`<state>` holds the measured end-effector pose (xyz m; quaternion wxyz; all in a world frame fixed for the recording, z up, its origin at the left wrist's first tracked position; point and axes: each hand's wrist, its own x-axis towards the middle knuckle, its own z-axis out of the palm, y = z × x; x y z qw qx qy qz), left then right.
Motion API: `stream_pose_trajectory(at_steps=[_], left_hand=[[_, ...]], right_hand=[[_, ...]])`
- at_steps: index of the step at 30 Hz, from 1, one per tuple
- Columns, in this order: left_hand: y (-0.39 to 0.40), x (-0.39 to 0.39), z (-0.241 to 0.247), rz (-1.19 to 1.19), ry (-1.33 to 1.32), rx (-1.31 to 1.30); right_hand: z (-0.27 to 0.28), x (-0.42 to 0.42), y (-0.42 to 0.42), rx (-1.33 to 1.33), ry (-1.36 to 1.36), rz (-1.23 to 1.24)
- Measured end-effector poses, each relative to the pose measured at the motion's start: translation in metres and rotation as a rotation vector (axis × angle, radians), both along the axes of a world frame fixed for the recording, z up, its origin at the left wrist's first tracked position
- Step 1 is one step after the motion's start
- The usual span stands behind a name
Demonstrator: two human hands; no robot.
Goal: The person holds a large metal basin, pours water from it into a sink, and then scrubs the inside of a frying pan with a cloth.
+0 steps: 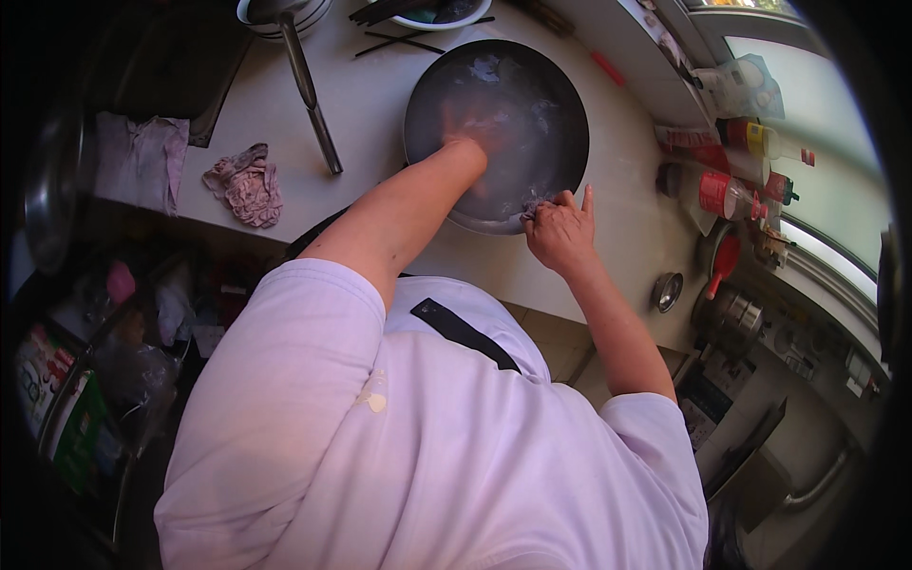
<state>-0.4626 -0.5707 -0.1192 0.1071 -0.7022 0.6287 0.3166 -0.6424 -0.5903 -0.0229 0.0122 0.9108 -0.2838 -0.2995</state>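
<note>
A dark wok (570, 92) full of cloudy greyish water stands on the pale counter in front of me. Under that water my left hand (467, 132) shows only as a blurred orange shape, so its fingers and anything in them are hidden. At the near right rim, my right hand (563, 228) pinches a small grey scouring pad or cloth (536, 205) against the wok's edge, with the little finger raised. Whitish patches, perhaps suds or reflections, show on the water. A black handle (317, 231) is partly hidden by my left forearm.
Left of the wok lie a steel-handled ladle or pan (306, 92), a crumpled pink cloth (246, 187) and a spread cloth (142, 160). Chopsticks (399, 41) and a white bowl (456, 25) sit behind. Bottles (723, 194) line the right windowsill; a small metal bowl (668, 291) stands nearer.
</note>
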Motion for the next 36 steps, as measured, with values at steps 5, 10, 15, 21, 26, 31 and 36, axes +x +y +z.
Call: stream_pose_trajectory(at_steps=[5, 10, 15, 21, 26, 31, 36], left_hand=[[0.002, -0.006, 0.010, 0.050, 0.021, 0.009], [0.003, -0.009, -0.013, 0.113, 0.071, -0.077], [-0.004, -0.010, -0.032, 0.143, 0.009, -0.096], [-0.002, -0.001, 0.001, 0.060, 0.034, -0.007], [0.003, 0.002, 0.007, 0.036, 0.032, -0.064], [0.003, 0.002, 0.012, 0.042, 0.047, -0.033], [0.003, 0.002, 0.010, 0.098, 0.025, -0.085]], right_hand=[[-0.009, 0.001, -0.033, -0.168, -0.020, 0.137], [-0.014, 0.025, -0.074, -0.297, 0.106, 0.310], [-0.033, 0.054, -0.117, -0.535, 0.068, 0.587], [-0.034, 0.039, -0.110, -0.523, 0.074, 0.527], [-0.021, 0.008, -0.062, -0.399, 0.164, 0.341], [-0.025, 0.020, -0.088, -0.486, 0.121, 0.433], [-0.034, 0.069, -0.128, -0.574, 0.242, 0.693]])
